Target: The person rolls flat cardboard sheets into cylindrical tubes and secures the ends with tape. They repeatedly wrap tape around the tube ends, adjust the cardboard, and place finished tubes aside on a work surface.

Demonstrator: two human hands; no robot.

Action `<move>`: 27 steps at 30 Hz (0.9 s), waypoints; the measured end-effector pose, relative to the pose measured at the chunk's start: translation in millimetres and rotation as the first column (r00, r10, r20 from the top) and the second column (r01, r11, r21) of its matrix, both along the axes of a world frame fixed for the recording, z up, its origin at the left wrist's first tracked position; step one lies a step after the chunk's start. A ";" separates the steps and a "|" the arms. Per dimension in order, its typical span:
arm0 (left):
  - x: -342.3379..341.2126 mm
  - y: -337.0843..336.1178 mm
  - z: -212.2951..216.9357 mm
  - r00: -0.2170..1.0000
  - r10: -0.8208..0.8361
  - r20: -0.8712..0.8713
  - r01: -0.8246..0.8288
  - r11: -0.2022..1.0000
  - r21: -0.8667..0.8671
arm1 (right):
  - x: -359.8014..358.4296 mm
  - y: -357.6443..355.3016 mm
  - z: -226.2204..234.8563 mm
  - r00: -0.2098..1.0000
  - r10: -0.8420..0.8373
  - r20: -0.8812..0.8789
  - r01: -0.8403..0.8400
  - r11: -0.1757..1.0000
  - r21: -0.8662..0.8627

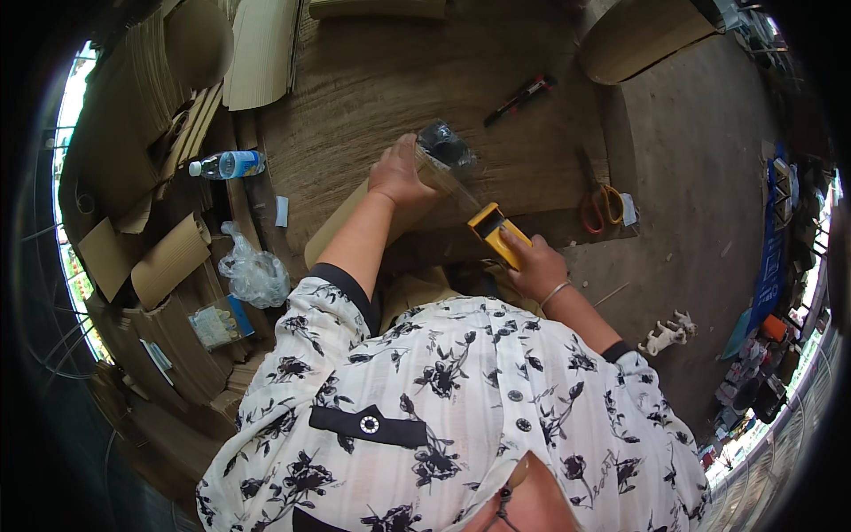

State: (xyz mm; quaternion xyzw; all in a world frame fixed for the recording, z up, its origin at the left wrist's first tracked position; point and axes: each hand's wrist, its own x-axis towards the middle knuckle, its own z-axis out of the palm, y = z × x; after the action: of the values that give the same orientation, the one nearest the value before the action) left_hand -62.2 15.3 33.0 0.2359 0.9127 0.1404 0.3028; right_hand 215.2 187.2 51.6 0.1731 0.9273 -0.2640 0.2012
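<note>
While the left hand (pixel 401 173) presses flat on a strip of cardboard (pixel 372 208), fingers spread loosely over its far end, the right hand (pixel 534 266) has its fingers clenched around a yellow knife (pixel 497 233), thumb on top. The knife sits just beside the cardboard's near right edge, its tip angled toward the strip, which lies on the wooden bench (pixel 372 80) directly in front of the person. Just beyond the cardboard a dark roll in clear wrap (pixel 445 144) touches the left fingertips. Farther right of the cardboard lie orange-handled scissors (pixel 601 199), and a red and black marker (pixel 520 98) rests beyond. Well to the left of the cardboard are a plastic water bottle (pixel 227 164) and a crumpled clear bag (pixel 255 273).
</note>
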 end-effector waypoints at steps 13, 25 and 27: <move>-159.0 -52.3 -49.1 0.978 -0.190 0.088 0.159 0.947 0.279 | -198.6 -45.2 -2.1 0.971 -0.093 -0.218 0.082 0.995 -0.059; -121.0 -41.2 -42.3 0.954 -0.073 -0.290 0.054 0.996 -0.073 | -120.8 -32.4 41.5 0.977 -0.042 -0.210 0.029 0.997 -0.066; -130.8 -39.2 -37.0 0.967 -0.089 -0.238 0.072 0.994 -0.078 | -109.4 -30.1 32.1 0.988 -0.023 -0.152 0.024 1.000 0.005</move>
State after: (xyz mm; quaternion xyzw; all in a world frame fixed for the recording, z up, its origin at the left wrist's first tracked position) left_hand -193.0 -24.0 -4.0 0.2774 0.9366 0.0667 0.2032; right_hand 105.8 157.2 83.7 0.1640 0.9387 -0.2756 0.1262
